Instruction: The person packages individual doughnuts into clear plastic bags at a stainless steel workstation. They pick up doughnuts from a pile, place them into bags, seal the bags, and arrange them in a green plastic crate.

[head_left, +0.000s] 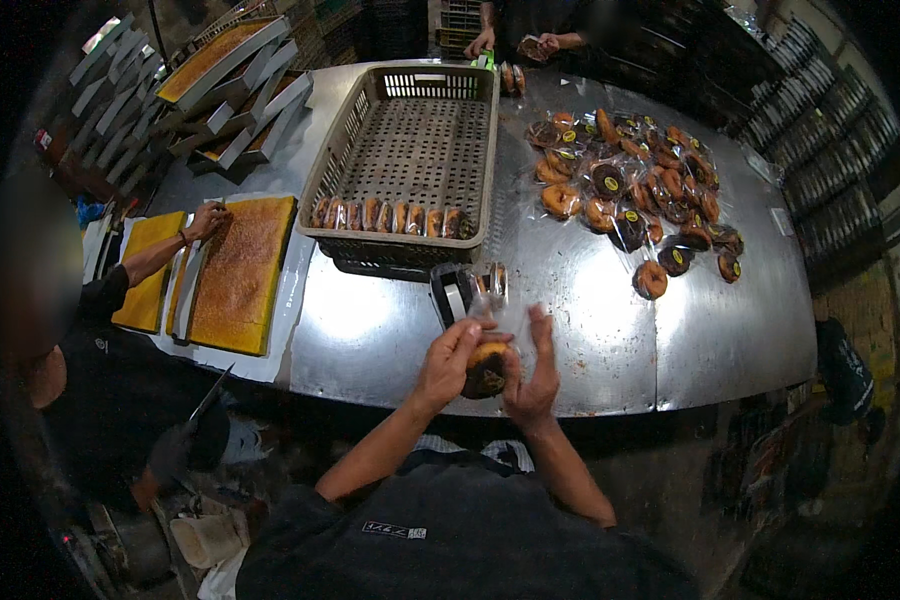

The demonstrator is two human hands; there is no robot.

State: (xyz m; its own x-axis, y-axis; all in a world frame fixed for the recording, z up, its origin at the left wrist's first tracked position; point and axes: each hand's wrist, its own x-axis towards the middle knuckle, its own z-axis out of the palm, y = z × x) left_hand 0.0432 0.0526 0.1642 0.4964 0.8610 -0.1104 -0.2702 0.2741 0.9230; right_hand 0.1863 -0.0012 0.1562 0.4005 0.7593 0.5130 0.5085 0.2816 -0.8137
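A chocolate-topped doughnut (485, 376) in a clear bag is held between my two hands, above the near edge of the metal table. My left hand (444, 364) grips it from the left, thumb and fingers pinched near the bag's top. On the other side, my right hand (533, 388) has its thumb against the doughnut and a finger pointing up beside the loose film. A black tape dispenser (451, 294) sits just beyond my hands, with bagged doughnuts (496, 278) standing next to it.
A plastic crate (315, 205) holds a row of doughnuts along its near end. Many bagged doughnuts (654, 190) lie piled at right. At left, a co-worker's hand (207, 220) rests by a sheet of sponge cake (245, 265); a knife (211, 392) shows nearby. Another person's hands (548, 44) are across the table.
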